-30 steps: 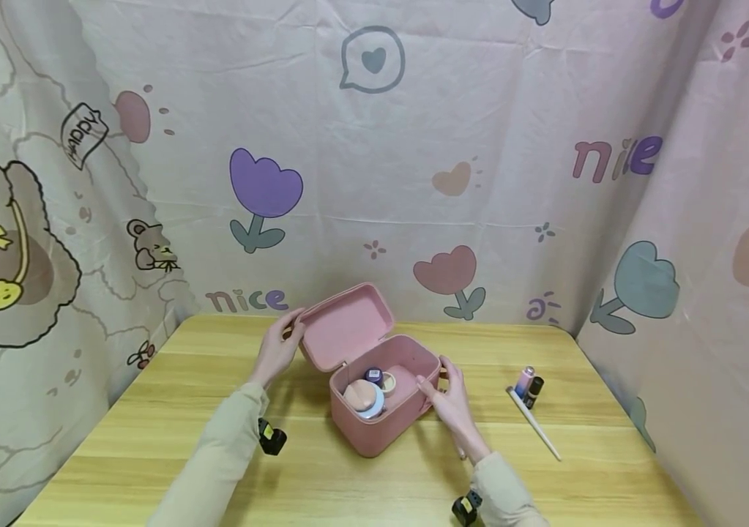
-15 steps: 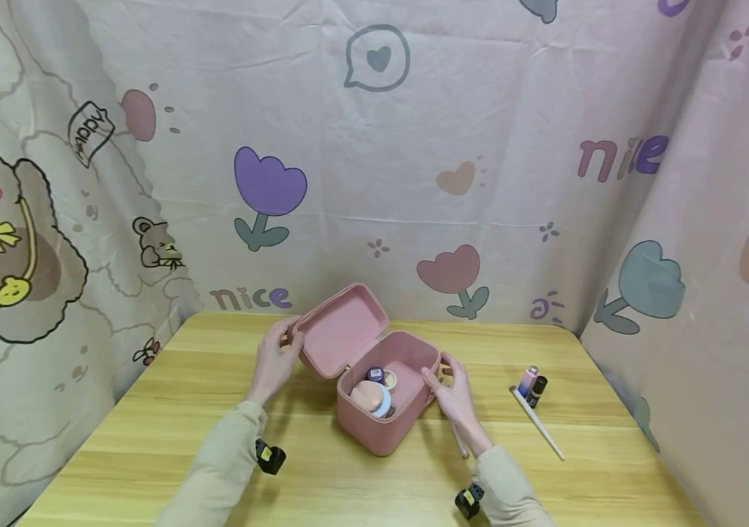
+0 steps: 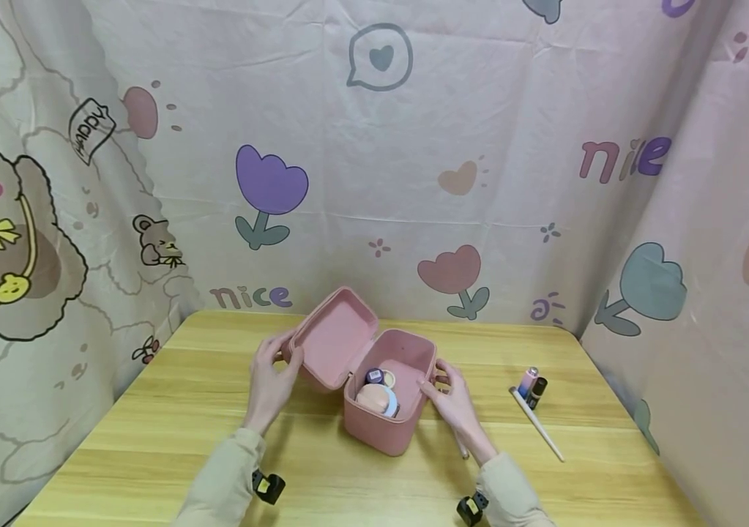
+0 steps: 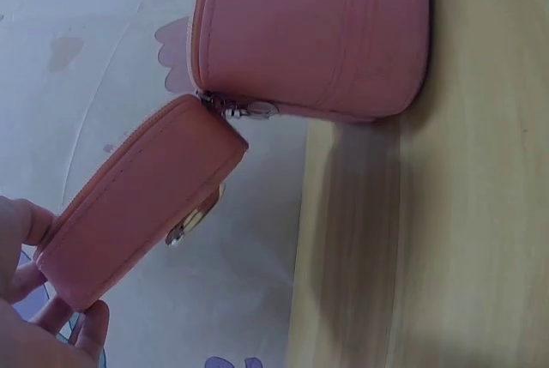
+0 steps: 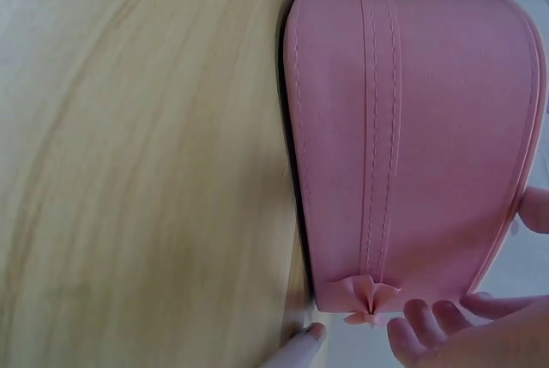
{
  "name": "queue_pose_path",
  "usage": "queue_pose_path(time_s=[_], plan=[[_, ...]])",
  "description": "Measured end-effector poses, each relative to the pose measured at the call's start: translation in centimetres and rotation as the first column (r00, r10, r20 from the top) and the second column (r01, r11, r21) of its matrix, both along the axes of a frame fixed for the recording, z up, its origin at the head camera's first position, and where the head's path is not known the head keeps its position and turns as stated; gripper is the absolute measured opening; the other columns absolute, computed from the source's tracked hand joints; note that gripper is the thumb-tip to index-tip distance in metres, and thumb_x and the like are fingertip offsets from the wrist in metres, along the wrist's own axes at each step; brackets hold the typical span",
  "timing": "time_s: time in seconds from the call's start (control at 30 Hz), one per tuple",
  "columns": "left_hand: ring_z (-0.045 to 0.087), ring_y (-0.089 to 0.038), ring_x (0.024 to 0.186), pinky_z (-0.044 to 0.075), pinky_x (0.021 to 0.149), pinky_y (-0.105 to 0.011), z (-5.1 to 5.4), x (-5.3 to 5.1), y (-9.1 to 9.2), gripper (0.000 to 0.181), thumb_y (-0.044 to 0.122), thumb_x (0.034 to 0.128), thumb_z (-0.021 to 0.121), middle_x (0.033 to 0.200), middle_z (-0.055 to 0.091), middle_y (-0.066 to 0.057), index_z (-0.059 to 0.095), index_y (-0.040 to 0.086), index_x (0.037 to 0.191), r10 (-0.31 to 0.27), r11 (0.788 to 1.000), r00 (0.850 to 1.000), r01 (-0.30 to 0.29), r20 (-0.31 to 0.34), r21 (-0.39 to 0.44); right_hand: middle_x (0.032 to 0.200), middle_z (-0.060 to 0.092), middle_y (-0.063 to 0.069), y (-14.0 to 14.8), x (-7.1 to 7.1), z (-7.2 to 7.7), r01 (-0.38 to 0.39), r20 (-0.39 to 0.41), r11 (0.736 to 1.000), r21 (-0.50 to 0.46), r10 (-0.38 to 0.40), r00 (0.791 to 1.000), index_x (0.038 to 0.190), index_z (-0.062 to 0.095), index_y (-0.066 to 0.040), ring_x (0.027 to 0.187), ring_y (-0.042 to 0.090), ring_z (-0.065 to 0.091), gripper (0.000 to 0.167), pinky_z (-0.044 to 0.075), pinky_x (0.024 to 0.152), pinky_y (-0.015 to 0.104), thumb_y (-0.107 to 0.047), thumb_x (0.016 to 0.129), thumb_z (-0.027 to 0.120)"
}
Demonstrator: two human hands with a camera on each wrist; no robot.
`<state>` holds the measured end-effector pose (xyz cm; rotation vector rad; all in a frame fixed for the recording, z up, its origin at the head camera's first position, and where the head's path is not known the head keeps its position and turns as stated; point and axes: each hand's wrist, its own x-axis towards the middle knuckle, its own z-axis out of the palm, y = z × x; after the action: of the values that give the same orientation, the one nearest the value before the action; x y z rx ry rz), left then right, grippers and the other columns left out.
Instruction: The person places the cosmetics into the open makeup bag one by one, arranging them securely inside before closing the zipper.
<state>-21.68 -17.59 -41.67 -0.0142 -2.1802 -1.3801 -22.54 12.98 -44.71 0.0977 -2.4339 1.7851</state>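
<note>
You're holding one pink box [image 3: 381, 432] at the lower centre of the frame, its single lid [image 3: 337, 333] leaning open toward the left. Inside, at least three things are lying: one purple pot [image 3: 374, 376], one cream disc [image 3: 389, 380], one peach puff [image 3: 372, 397]. Your left hand [image 3: 271, 377] is pinching the lid's edge; your right hand [image 3: 455, 402] is gripping the rim, thumb and fingers nearly closed. Lower right, two bottles [image 3: 528, 380] and one brush [image 3: 537, 424] are resting on the table [image 3: 170, 424].
</note>
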Motion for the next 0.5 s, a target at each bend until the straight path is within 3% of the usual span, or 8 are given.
queue_pose_path(time_s=[0.2, 0.5], plan=[[0.062, -0.029, 0.098, 0.048, 0.085, -0.028, -0.1, 1.2, 0.5, 0.037, 0.009, 0.0901, 0.071, 0.124, 0.064, -0.016, 0.067, 0.003, 0.127, 0.057, 0.998, 0.998, -0.057, -0.028, -0.010, 0.140, 0.049, 0.033, 0.1, 0.1, 0.2, -0.076, 0.016, 0.996, -0.053, 0.077, 0.997, 0.147, 0.039, 0.012, 0.128, 0.047, 0.053, 0.060, 0.046, 0.110, 0.056, -0.006, 0.096, 0.063], [0.064, -0.031, 0.093, 0.046, 0.081, -0.022, -0.3, 2.5, 0.9, 0.037, 0.009, 0.0869, 0.075, 0.118, 0.063, -0.017, 0.069, 0.002, 0.122, 0.083, 0.996, 0.994, -0.085, -0.077, -0.024, 0.150, 0.045, 0.029, 0.8, -0.6, 0.6, -0.134, 0.066, 0.989, -0.059, 0.138, 0.988, 0.149, 0.037, 0.010, 0.135, 0.046, 0.049, 0.059, 0.046, 0.113, 0.052, -0.005, 0.097, 0.060]])
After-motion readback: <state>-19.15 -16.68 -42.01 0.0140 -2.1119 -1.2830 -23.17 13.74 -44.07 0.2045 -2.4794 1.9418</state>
